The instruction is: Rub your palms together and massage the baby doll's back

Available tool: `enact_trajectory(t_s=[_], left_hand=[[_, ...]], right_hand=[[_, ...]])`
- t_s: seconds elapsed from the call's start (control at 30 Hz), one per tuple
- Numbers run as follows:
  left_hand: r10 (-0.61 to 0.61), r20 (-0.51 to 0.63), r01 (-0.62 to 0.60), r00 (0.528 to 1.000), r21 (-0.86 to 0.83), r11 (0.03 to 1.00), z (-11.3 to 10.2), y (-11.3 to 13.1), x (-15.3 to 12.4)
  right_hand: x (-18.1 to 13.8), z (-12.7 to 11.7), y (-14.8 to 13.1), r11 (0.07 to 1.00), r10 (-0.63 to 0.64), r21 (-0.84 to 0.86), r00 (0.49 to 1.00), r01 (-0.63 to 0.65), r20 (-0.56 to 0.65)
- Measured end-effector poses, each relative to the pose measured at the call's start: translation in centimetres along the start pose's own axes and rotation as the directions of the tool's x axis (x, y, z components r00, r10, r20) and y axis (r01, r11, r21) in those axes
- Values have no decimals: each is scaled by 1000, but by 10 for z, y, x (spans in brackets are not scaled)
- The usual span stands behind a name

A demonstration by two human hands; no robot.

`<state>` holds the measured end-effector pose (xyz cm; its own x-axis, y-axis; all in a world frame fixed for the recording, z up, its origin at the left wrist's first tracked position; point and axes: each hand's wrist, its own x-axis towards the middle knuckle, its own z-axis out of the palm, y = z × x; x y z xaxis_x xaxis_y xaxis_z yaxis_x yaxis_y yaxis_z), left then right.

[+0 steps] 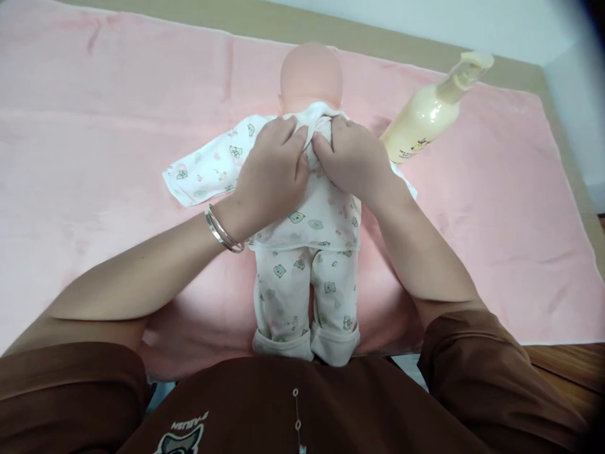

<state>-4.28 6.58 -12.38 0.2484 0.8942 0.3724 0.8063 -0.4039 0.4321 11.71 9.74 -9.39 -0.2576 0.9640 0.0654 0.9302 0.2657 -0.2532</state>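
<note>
A baby doll (311, 75) lies face down in the middle, the bare back of its head pointing away from me. It wears a white printed baby top (312, 214) and matching trousers (286, 290) with rolled cuffs. My left hand (276, 164) is closed on the top's fabric just below the neck. Beside it, my right hand (354, 157) pinches the same cloth near the collar, where it bunches between both hands. One sleeve (203, 164) spreads flat to the left; the other is mostly hidden behind my right forearm.
A pink blanket (94, 157) covers the table under the doll. To the right of the doll, a pale yellow pump bottle (420, 120) with a clear cap stands close to my right hand. The table's tan edge (401, 44) and a white wall lie beyond.
</note>
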Motion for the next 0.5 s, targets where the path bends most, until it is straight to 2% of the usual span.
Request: enact_trajectory(t_s=[0.17, 0.23, 0.33, 0.5], left_hand=[[-48, -11, 46, 999, -92, 995, 1, -15, 15], [-100, -2, 100, 995, -93, 991, 5, -23, 21], [-125, -6, 124, 992, -59, 991, 10, -25, 19], [-17, 79, 16, 997, 14, 1000, -2, 0, -4]], right_hand=[[-31, -15, -22, 972, -178, -150, 983, 183, 50], [-39, -18, -28, 961, -200, -183, 978, 209, 65], [-32, -14, -23, 974, -174, -139, 983, 179, 51], [0, -7, 2, 998, -66, -9, 997, 66, 51]])
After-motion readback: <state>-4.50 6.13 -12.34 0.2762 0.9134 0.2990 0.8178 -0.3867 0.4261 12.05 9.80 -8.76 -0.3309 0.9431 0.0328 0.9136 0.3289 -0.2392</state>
